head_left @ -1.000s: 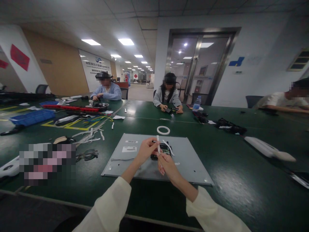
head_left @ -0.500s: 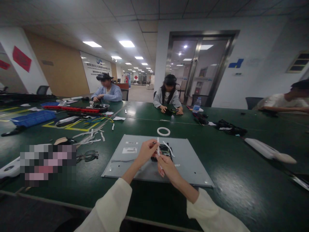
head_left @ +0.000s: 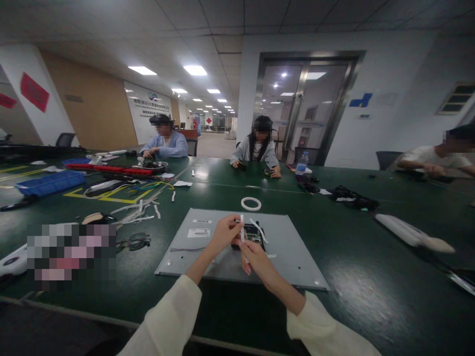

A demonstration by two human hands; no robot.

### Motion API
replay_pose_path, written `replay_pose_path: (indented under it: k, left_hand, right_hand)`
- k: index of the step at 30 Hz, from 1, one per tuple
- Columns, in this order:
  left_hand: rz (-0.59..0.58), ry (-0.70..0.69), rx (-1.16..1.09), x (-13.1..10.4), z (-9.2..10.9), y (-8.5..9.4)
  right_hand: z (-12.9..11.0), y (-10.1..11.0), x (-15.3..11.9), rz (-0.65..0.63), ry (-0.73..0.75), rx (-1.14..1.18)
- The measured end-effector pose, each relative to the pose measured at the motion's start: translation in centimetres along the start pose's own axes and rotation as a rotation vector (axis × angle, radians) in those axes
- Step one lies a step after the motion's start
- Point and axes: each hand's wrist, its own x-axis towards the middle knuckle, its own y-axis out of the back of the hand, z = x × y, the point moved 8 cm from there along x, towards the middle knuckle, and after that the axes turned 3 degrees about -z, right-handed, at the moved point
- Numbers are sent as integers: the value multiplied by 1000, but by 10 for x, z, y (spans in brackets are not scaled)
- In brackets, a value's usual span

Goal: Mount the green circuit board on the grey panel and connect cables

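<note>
Between my hands runs a short white strip of tape (head_left: 242, 228), held upright over a grey metal panel (head_left: 293, 252). My left hand (head_left: 225, 232) pinches it near the upper end, and my right hand (head_left: 257, 257) pinches it lower down. Behind my fingers, a black-framed circuit board (head_left: 253, 235) sits on the panel and is partly hidden. Another white strip (head_left: 260, 230) curls over the board's frame. Labels (head_left: 199, 233) and a thin cable (head_left: 187, 249) show on the panel's left side. Just beyond its far edge lies a white tape roll (head_left: 251, 203).
Glasses (head_left: 134, 241) and loose white strips (head_left: 141, 211) lie to the left, with a blue tray (head_left: 50, 183) farther back. On the right are a white elongated device (head_left: 411, 231) and black cables (head_left: 352, 197). Several people sit around the green table (head_left: 356, 277).
My hands stay in nearly the same place, both on the tape strip. Across the table, a person's hands have moved apart, one holding a dark piece.
</note>
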Motion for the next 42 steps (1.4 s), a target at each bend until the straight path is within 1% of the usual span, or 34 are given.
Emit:
replay_pose_path:
  k: [5,10,15,20,23,26,30,35,38,42]
  left_hand:
    - [17,-115,50,5,2,5]
    - [17,-169,68,5,3,5]
    - [32,-156,19,4,2,5]
    - [83,-107,-6,2,4,8]
    - [89,-116,-4,0,8,7]
    - [83,-128,23,1,8,7]
    - [83,-155,88,2,8,8]
    - [93,-199,147,0,13,8]
    - [87,-192,136,0,14,7]
    - [74,-162,99,1,10,7]
  right_hand:
    - [-1,-2,-2,-22,2,5]
    - [-3,-1,-2,-27,5,46]
    - [-5,1,-3,-6,-2,83]
    - [2,2,0,-8,-14,203]
    - [5,2,3,-2,-16,261]
    - [3,1,3,1,-5,294]
    - [-1,-1,-1,-22,-16,286]
    - [-3,-1,-4,-44,-49,227]
    - [-3,0,-4,-39,-41,222]
    - [-3,0,-6,-28,-57,222]
